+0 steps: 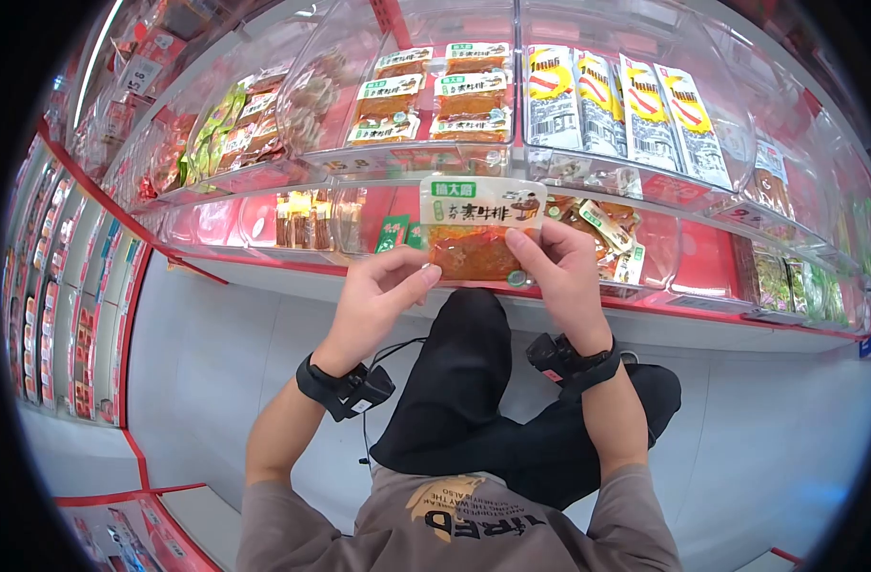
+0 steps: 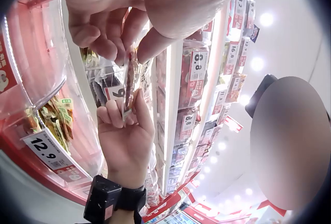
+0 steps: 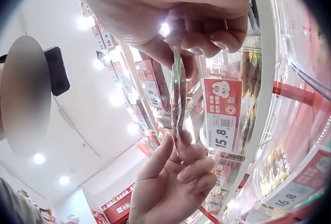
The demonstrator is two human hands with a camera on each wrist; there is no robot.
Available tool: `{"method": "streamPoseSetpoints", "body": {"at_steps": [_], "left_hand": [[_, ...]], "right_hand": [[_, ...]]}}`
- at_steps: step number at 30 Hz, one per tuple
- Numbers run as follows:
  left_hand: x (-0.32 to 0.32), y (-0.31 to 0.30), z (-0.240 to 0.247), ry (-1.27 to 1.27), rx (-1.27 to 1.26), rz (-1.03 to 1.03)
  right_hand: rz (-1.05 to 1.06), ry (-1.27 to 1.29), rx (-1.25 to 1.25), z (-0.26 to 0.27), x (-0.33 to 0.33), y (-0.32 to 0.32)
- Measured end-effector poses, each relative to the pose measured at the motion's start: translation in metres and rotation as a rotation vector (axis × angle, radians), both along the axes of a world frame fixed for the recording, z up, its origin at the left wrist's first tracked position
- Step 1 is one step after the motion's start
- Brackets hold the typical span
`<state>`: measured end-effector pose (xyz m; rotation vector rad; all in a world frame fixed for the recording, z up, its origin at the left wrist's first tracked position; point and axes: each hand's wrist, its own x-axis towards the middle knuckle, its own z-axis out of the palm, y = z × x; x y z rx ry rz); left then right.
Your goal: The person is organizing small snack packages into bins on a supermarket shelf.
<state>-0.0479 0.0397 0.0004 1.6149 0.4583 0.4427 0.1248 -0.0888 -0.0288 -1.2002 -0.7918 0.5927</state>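
Observation:
A flat sealed snack packet (image 1: 474,243), with a white top, green label and reddish-brown contents, is held up in front of the shelves. My left hand (image 1: 383,300) pinches its left edge between thumb and fingers. At the opposite edge my right hand (image 1: 564,276) grips it, thumb across the front. Both wrist views show the packet (image 2: 131,81) nearly edge-on, stretched between the two hands. Similar packets (image 1: 474,100) lie in a clear bin on the shelf just beyond.
White-and-yellow bags (image 1: 640,105) stand in the bin to the right. Below, a lower shelf holds brown snack packs (image 1: 305,219) and mixed packets (image 1: 602,234). Price tags (image 3: 223,115) hang along the shelf edges. The person's bent knee (image 1: 469,329) is close under the lower shelf.

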Motion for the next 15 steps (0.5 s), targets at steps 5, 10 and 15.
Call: {"method": "streamPoseSetpoints", "body": {"at_steps": [5,10,15], "left_hand": [[0.0013,-0.0013,0.0032,-0.015,0.055,0.027],[0.0008,-0.0015,0.0049,-0.022,0.075,0.023],[-0.0006,0.0011,0.0047,-0.024,0.053,-0.002]], "right_hand": [[-0.014,-0.017,0.045,-0.0029,-0.0012,-0.0010],[-0.008,-0.001,0.062,-0.0013,-0.0030,-0.0021],[-0.010,-0.010,0.063,-0.0026,-0.0036,-0.0014]]}}
